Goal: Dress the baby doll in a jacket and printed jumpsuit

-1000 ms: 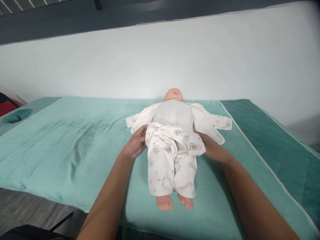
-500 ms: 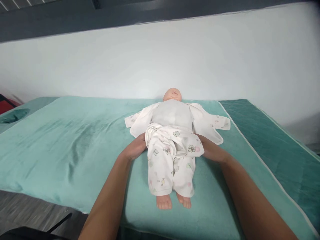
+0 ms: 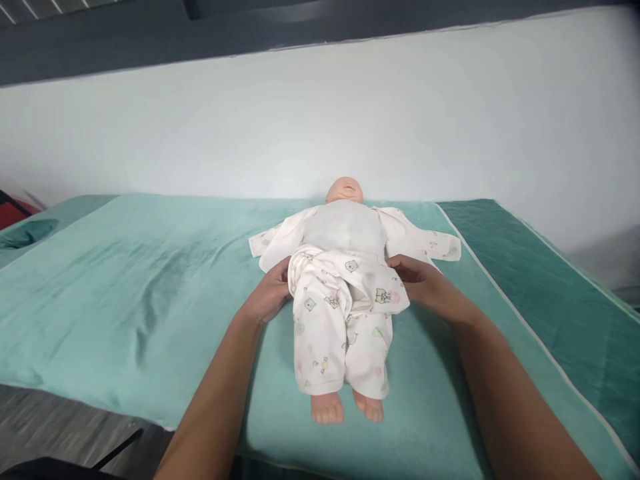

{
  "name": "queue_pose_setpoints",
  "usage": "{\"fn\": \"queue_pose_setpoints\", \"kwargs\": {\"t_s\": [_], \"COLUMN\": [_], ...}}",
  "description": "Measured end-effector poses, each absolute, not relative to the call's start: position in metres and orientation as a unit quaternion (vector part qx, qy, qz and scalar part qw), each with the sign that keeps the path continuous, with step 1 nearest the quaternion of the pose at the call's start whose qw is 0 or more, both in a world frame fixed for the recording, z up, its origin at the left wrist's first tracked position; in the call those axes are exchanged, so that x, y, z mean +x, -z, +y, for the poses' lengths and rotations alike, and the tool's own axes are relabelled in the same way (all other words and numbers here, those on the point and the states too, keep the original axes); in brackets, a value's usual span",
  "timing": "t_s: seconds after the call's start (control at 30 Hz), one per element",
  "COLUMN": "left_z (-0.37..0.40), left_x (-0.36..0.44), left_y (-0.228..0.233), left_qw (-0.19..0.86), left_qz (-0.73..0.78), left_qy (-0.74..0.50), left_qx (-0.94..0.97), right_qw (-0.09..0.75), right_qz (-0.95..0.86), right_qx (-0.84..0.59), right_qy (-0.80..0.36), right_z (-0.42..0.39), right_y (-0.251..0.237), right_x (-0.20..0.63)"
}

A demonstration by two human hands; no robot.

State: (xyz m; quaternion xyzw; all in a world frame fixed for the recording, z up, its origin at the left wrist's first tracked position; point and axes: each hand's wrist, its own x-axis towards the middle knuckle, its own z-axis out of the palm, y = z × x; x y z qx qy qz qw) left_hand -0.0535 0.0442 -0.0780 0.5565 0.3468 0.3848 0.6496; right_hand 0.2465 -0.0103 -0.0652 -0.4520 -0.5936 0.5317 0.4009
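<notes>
A baby doll (image 3: 345,227) lies on its back on a teal blanket (image 3: 150,293), head toward the white wall (image 3: 320,120) and bare feet toward the near edge. It wears white printed trousers (image 3: 340,320), and an open white jacket (image 3: 425,247) is spread out under its torso. The left hand (image 3: 267,297) sits at the doll's hip on one side, fingers curled around the trouser waistband. The right hand (image 3: 425,283) sits at the opposite hip, fingers closed on the waistband edge there. Both forearms reach in on either side of the doll's legs. A darker green cover (image 3: 550,287) lies beyond the blanket, past the doll's outstretched sleeve
</notes>
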Motion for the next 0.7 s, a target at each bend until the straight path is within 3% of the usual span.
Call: {"fn": "queue_pose_setpoints", "kwargs": {"t_s": [0.27,0.5,0.7], "left_z": [0.045,0.045,0.039], "left_x": [-0.053,-0.051,-0.044], "left_y": [0.082,0.085,0.078], "left_qw": [0.624,0.554,0.516], "left_qz": [0.363,0.390,0.422], "left_qy": [-0.419,-0.484,-0.473], "left_qx": [0.551,0.554,0.577], "right_qw": [0.458,0.444,0.478], "right_qz": [-0.570,-0.593,-0.587], "right_qx": [-0.431,-0.423,-0.461], "right_qy": [-0.529,-0.522,-0.464], "right_z": [-0.013,-0.005,-0.002], "right_y": [0.063,0.074,0.079], "right_x": [0.243,0.237,0.235]}}
